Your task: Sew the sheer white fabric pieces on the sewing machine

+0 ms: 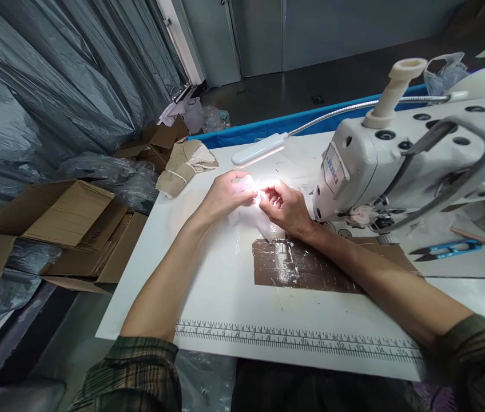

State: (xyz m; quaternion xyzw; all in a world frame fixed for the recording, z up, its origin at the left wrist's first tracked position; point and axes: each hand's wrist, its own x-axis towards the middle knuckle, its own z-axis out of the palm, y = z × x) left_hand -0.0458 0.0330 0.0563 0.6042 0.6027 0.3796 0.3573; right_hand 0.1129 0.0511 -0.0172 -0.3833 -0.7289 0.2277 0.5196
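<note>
Under the bright lamp, a thin whitish-pink piece of fabric (246, 184) is bunched between my two hands, its lower end trailing onto the table. My left hand (225, 194) has fingers and thumb closed around the bulk of it. Thumb and fingertips of my right hand (286, 207) pinch at its right edge; glare washes out the exact spot. To the right of that hand stands a white sewing machine (340, 166). Below it lies a brown taped cardboard sheet (274, 263), partly beneath my right forearm.
The lamp head (259, 150) hangs just above my hands on a bendy metal neck. Blue thread snips (450, 248) lie at the right. A wrapped brown paper bundle (182, 169) sits at the table's far left corner. Open cardboard boxes (71, 220) stand left; a printed ruler (298, 337) runs along the front edge.
</note>
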